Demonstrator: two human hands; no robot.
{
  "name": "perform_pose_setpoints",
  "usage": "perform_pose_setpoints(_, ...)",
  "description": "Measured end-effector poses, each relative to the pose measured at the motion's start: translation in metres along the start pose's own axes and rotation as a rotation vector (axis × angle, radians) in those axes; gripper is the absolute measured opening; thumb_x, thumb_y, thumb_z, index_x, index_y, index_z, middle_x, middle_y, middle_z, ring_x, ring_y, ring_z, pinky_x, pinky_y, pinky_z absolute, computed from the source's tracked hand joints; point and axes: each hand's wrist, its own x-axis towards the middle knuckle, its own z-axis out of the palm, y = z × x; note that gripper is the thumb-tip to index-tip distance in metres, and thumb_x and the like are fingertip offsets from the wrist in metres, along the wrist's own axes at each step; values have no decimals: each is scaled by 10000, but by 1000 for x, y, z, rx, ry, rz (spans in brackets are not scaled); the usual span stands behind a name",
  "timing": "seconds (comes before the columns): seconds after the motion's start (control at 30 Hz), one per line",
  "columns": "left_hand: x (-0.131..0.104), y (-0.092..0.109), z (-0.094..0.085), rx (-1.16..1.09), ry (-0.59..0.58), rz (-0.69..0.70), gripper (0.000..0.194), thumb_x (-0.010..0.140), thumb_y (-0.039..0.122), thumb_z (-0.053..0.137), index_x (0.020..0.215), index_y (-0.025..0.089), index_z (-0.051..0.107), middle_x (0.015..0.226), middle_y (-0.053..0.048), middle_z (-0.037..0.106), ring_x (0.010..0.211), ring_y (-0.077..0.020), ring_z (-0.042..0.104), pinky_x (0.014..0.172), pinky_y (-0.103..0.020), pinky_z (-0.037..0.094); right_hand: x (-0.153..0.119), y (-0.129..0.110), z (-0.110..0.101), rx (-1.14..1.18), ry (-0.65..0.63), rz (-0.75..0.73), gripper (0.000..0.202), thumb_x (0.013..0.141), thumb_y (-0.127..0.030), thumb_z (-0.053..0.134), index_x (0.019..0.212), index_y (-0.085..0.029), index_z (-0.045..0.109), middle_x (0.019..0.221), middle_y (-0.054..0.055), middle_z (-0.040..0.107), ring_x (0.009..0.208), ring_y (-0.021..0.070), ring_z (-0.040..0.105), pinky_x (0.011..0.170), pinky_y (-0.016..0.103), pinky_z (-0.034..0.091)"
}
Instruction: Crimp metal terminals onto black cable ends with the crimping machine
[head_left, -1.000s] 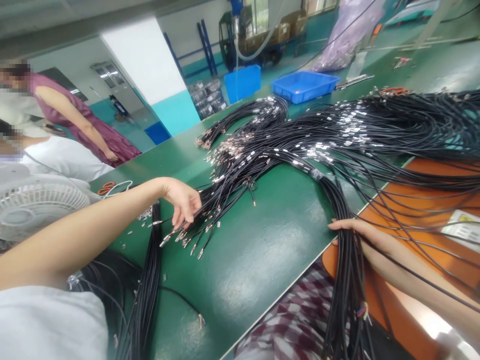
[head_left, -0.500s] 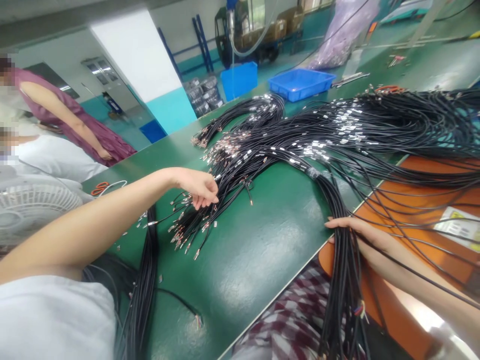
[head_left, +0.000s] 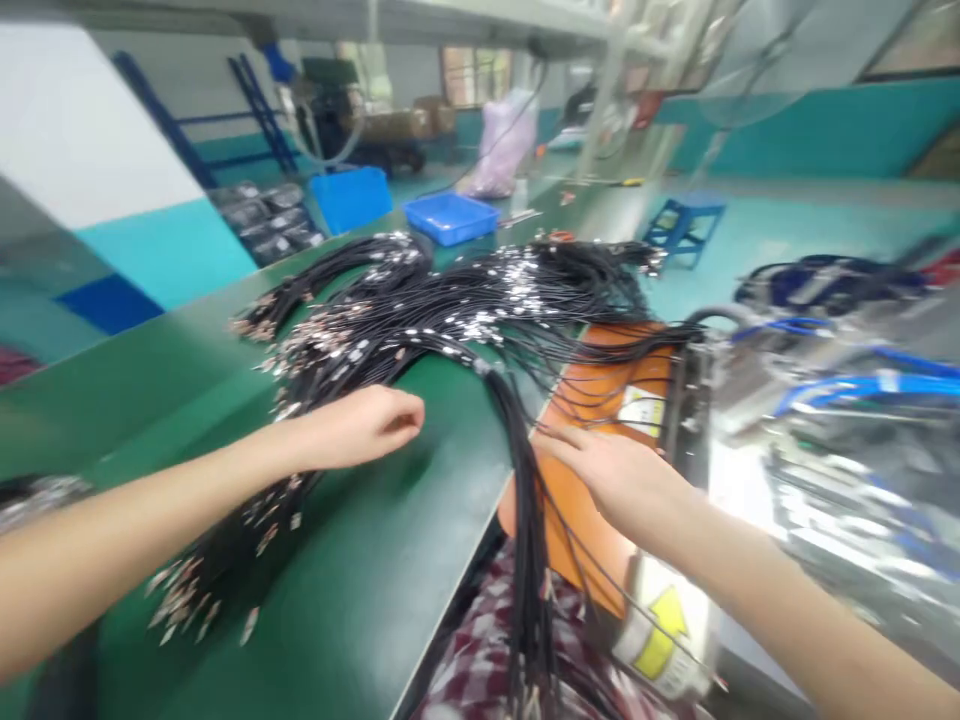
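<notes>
My left hand is over the green table with its fingers loosely curled in; no cable trails from it. Behind it lies a wide spread of black cables with white tags and copper-coloured ends. My right hand has its fingers stretched out, the tips close to a bundle of black cables. Whether they touch the bundle I cannot tell. This bundle bends over the table edge and hangs down over a checked cloth. A few thin loose cables run beneath my right hand.
An orange surface adjoins the green table. At the back of the table is a blue tray. Blurred metal equipment with blue tubing stands at the right. Farther off is a blue stool.
The view has swung right. My left hand has come away from the cable ends towards the middle. My right hand has let go of the hanging bundle, its fingers now stretched beside it.
</notes>
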Motion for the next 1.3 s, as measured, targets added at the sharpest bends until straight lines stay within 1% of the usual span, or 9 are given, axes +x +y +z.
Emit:
perform_pose_setpoints(0.2,87,40,50,209,50,504,472,765,36,434,1212,174,488,1262,-132,521,1131,-256,486,920,-384,369,-44,-8,-19,294,63,340,329,894,-108,374,1155,-139,572,1071,118,644,953,241,619,836,388,486)
perform_pose_setpoints(0.33,109,55,72,318,-32,753,355,742,122,566,1092,181,547,1022,-99,611,991,-242,531,886,-363,381,-55,-27,1,644,-8,455,302,963,-334,345,996,-176,600,936,83,668,840,219,637,769,369,488)
perform_pose_setpoints(0.57,126,83,38,335,164,690,96,773,139,538,852,182,572,910,-99,566,879,-262,502,752,-385,362,-23,-11,-11,1109,89,455,378,812,-483,603,1002,-157,575,960,76,659,921,230,615,831,367,484)
perform_pose_setpoints(0.7,121,110,27,270,314,596,157,808,156,511,943,186,584,953,-127,549,975,-316,482,853,-447,339,-14,-4,-23,1764,-200,401,254,816,-376,605,935,-161,543,780,42,652,690,144,627,627,270,502)
perform_pose_setpoints(0.83,90,96,29,-429,251,352,428,679,64,621,1072,235,607,1162,-82,540,1173,-297,412,1026,-418,254,-28,-9,-14,1838,-163,589,160,807,-276,600,846,-171,485,482,-101,436,360,21,279,376,130,239)
perform_pose_setpoints(0.87,83,85,30,-781,179,171,371,680,63,632,1004,242,634,1082,-52,573,1101,-256,469,992,-376,309,-33,-11,-13,1771,-110,602,158,824,-289,582,862,-173,482,458,-116,399,357,22,233,365,130,204)
perform_pose_setpoints(1.0,72,42,46,-1091,29,-35,160,768,157,579,919,160,633,663,-26,601,574,-181,582,563,-315,461,-50,-22,-24,1616,-41,496,204,874,-349,519,970,-174,478,432,-115,397,370,47,272,362,140,219)
perform_pose_setpoints(1.17,112,29,65,-1519,218,4,502,725,106,615,1182,296,536,1233,-42,570,856,-122,622,751,-261,478,-56,-38,-28,1782,-143,307,318,820,-440,614,976,-184,511,482,-106,398,397,41,305,407,156,228)
perform_pose_setpoints(1.3,149,38,70,-1761,347,161,564,697,85,617,1177,372,539,1318,19,527,778,-78,569,728,-228,462,-52,-40,-9,1919,-128,128,410,698,-538,724,783,-177,549,592,-63,399,501,50,371,458,165,270)
